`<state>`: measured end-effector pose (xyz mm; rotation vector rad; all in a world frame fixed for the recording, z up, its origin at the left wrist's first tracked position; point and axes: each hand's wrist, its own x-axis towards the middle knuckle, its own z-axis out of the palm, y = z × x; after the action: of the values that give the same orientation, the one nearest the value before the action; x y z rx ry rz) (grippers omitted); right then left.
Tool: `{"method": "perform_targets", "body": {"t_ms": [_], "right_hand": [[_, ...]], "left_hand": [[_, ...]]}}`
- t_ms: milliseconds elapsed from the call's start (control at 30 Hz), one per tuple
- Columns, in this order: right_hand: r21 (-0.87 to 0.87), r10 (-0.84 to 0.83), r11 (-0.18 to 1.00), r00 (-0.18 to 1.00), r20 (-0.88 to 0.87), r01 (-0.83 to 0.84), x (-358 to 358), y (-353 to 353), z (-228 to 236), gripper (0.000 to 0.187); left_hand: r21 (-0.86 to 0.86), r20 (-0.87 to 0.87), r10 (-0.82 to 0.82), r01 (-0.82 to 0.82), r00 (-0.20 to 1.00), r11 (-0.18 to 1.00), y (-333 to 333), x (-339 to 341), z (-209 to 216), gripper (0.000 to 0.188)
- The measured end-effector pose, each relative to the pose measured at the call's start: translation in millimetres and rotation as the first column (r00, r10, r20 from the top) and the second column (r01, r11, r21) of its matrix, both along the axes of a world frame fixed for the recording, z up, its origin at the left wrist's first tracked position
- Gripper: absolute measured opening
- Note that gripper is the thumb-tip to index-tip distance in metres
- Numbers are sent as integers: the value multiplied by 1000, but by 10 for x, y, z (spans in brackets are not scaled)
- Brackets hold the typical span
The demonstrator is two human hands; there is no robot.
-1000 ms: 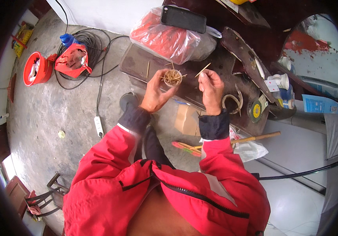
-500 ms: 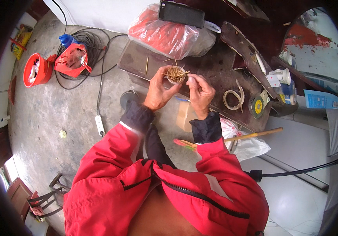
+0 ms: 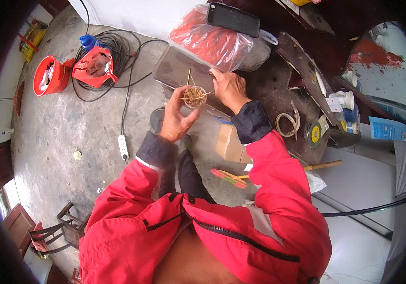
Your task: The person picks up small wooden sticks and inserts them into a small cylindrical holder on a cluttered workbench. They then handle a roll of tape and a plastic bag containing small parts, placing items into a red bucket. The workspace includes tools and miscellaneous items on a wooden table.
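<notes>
My left hand is wrapped round a small round cup, held tilted so its mouth faces up at me. The cup is packed with thin straw-coloured sticks, and a few poke out past its rim. My right hand reaches over the dark tabletop, beside the plastic bag. Its thumb and forefinger are drawn together at the bag's lower edge; whatever lies between the fingertips is too small to make out. A loose thin stick lies on the tabletop just beyond the cup.
A clear bag with red contents carries a black phone on top. Rightward on the table are a ring-shaped coil and a yellow-centred disc. Cable coils, a red bucket and a power strip lie leftward.
My right hand has moved away from the cup, out to the tabletop by the bag's edge. The cup in my left hand has come slightly left and nearer. The whole view has shifted a little.
</notes>
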<state>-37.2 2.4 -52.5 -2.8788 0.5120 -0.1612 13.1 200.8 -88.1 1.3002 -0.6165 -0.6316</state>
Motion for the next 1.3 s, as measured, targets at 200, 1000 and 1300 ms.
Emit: {"method": "perform_targets", "body": {"t_ms": [200, 1000, 1300], "right_hand": [[-92, 80, 992, 996, -41, -83, 61, -27, -34, 16], [917, -561, 282, 727, 396, -282, -895, 9, 600, 11], [903, -402, 406, 861, 312, -138, -1088, -215, 563, 20]], "left_hand": [[33, 38, 34, -36, 999, 999, 43, 56, -62, 56], [-91, 128, -245, 258, 961, 962, -593, -171, 377, 52], [-40, 159, -352, 362, 923, 931, -580, -151, 398, 57]]}}
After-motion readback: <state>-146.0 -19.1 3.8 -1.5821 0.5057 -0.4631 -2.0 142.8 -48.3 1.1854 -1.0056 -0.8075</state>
